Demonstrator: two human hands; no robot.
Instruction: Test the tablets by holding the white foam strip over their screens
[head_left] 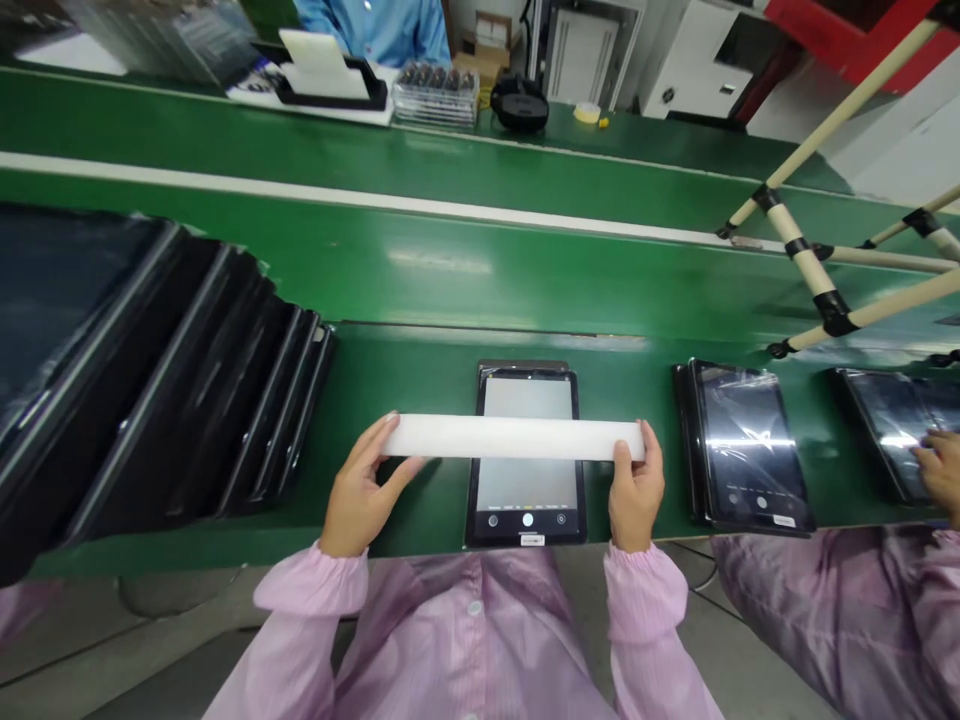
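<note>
I hold a long white foam strip point(514, 437) level across a black tablet point(527, 500) that lies flat on the green bench point(420, 380). My left hand point(361, 492) grips the strip's left end with fingers and thumb. Around its right end my right hand point(636, 484) is closed. The tablet's screen is lit pale grey, with a row of round buttons near its lower edge. The strip covers the screen's middle.
A row of dark tablets point(157, 380) leans at the left. Right of mine lie a wrapped tablet point(746, 445) and another tablet point(892, 420), touched by a co-worker's hand point(939, 468). A green conveyor belt point(450, 260) runs behind. A pipe frame point(817, 270) stands at right.
</note>
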